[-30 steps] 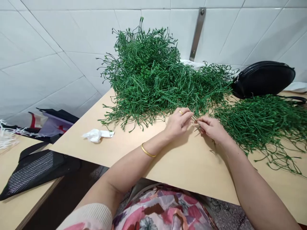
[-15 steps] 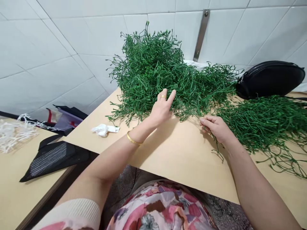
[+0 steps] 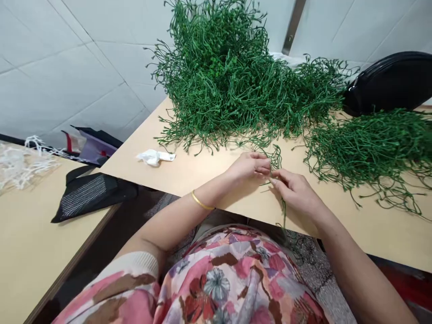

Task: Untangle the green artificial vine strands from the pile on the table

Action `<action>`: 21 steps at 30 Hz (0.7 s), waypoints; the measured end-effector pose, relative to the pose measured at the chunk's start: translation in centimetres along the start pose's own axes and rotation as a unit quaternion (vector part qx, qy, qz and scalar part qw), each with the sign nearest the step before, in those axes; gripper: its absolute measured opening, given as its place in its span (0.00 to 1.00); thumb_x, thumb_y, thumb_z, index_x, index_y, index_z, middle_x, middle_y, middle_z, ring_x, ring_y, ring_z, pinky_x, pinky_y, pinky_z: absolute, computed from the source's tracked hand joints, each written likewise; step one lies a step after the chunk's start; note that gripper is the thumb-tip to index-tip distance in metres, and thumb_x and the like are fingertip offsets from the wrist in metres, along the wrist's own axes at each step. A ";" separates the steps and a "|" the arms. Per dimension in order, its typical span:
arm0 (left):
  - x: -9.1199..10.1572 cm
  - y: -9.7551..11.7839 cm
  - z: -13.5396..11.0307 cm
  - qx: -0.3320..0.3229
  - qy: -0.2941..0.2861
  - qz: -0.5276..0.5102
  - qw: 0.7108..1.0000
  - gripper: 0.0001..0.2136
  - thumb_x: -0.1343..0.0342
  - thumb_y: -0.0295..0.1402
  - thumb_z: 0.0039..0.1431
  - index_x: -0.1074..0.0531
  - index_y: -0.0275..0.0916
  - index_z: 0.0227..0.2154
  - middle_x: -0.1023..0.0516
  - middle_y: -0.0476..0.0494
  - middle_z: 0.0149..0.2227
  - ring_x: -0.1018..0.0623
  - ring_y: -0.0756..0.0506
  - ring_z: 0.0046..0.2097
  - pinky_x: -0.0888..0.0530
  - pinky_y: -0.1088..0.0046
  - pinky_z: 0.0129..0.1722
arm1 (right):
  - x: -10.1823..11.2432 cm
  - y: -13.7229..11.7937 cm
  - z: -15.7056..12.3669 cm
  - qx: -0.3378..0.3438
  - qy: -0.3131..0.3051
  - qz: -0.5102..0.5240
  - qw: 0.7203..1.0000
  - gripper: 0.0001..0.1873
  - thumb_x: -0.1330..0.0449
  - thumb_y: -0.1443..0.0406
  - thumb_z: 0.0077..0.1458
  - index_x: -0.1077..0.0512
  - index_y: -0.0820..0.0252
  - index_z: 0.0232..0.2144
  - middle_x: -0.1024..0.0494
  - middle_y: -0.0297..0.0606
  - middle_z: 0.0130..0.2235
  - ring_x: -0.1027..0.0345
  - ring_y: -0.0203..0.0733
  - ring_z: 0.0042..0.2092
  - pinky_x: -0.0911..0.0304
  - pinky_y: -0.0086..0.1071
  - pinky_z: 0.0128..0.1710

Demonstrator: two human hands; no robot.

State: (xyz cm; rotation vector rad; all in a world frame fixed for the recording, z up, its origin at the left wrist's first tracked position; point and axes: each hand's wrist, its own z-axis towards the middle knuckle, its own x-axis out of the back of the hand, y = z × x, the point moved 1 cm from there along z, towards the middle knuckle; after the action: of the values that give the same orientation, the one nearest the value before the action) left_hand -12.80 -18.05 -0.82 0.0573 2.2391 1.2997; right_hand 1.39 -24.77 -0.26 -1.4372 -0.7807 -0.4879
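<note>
While the left hand seems to pinch the thin green stems in between, over the table, the right hand pinches them too, likely working them bit by bit, which calls for small, careful moves.

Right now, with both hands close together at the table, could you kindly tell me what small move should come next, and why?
I would probably have the left hand straighten the green stems just beyond it: they curl and cross there, its fingertips are close to those of the right hand, and a trailing strand hangs below the right hand, so tangling seems possible.
</note>
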 end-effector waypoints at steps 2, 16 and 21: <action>-0.5 0.3 0.8 0.021 -0.001 0.033 0.999 0.05 0.44 0.21 0.48 0.35 0.33 0.25 0.29 0.48 0.19 0.29 0.53 0.20 0.32 0.78 0.21 | 0.0 -0.5 -0.4 0.019 -0.015 -0.025 0.999 0.11 0.51 0.61 0.56 0.31 0.60 0.31 0.30 0.34 0.25 0.40 0.36 0.27 0.48 0.29 0.28; -0.8 2.2 6.3 -0.097 -0.056 0.062 0.992 0.08 0.46 0.17 0.43 0.37 0.34 0.24 0.31 0.53 0.19 0.27 0.53 0.21 0.32 0.80 0.22 | 6.7 1.7 4.9 0.111 0.233 -0.047 0.965 0.08 0.47 0.65 0.54 0.28 0.60 0.30 0.27 0.39 0.32 0.35 0.39 0.34 0.41 0.33 0.34; 0.8 1.8 6.7 -0.081 -0.052 0.002 0.995 0.09 0.45 0.17 0.43 0.37 0.35 0.26 0.29 0.51 0.20 0.26 0.53 0.22 0.31 0.79 0.25 | 3.2 3.1 5.9 0.197 0.292 -0.064 0.934 0.09 0.50 0.69 0.55 0.29 0.60 0.32 0.27 0.41 0.34 0.33 0.43 0.39 0.38 0.37 0.40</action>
State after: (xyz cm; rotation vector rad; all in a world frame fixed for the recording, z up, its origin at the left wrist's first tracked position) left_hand -10.70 -11.52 -2.34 0.0682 2.0412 1.4436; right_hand 4.74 -18.18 -0.30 -0.8025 -0.4519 -0.7661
